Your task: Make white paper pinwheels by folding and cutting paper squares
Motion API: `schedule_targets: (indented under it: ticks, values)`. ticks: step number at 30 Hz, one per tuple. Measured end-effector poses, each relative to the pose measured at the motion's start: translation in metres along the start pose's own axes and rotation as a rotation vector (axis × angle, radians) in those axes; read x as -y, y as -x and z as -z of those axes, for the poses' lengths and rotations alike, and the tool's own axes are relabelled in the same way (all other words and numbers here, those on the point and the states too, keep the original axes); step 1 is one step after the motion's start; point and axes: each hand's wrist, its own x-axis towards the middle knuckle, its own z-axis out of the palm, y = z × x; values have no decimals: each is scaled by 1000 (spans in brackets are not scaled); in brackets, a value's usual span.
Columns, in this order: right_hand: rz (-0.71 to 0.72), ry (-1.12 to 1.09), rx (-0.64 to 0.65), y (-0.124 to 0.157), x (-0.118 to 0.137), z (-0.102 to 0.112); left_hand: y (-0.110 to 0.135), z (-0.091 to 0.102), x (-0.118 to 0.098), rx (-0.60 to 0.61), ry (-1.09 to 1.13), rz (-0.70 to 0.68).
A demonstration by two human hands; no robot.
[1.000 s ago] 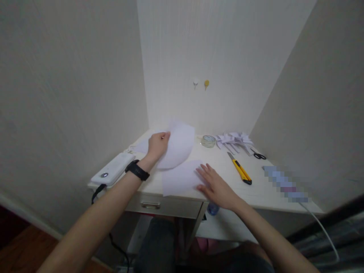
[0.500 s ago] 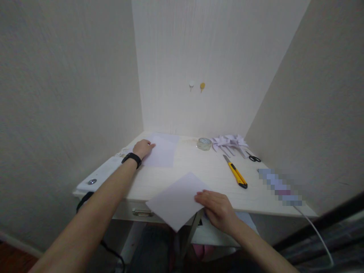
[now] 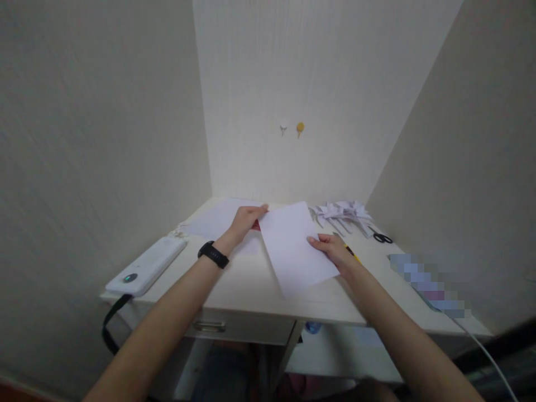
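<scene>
A white sheet of paper (image 3: pixel 293 245) is held tilted above the desk. My right hand (image 3: pixel 329 245) pinches its right edge, thumb on top and the other fingers beneath. At the upper left corner of the sheet, my left hand (image 3: pixel 250 218) has its fingers closed on the edge; a black band (image 3: pixel 213 254) circles that wrist. More white paper (image 3: pixel 213 216) lies flat on the desk behind and left of my left hand. A yellow utility knife (image 3: pixel 353 254) is mostly hidden by my right hand.
Folded paper strips (image 3: pixel 343 212) lie at the back right, with black-handled scissors (image 3: pixel 382 238) beside them. A blurred-out flat object (image 3: pixel 427 285) with a white cable is at the right. On the left rests a white device (image 3: pixel 146 267) with a black strap. Two hooks (image 3: pixel 300 128) hang on the wall.
My right hand has raised the sheet from the desk's front edge and moved it back. My left hand has come right, from the flat paper to the sheet's corner. The flat paper has shifted left.
</scene>
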Motion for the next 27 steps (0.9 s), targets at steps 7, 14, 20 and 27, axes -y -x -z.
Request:
schedule_targets:
  ticks: [7,14,20,27]
  values:
    - [-115,-27,205,-25,0,3,-3,4,23,-52,-35,58]
    - [-118,-83,124,-29,-13,16,-4,9,32,32,86,212]
    - [-62,-53,101,-24,-16,23,1,6,38,85,119,255]
    - [-35,-82,100,-20,-15,24,2,8,35,164,228,258]
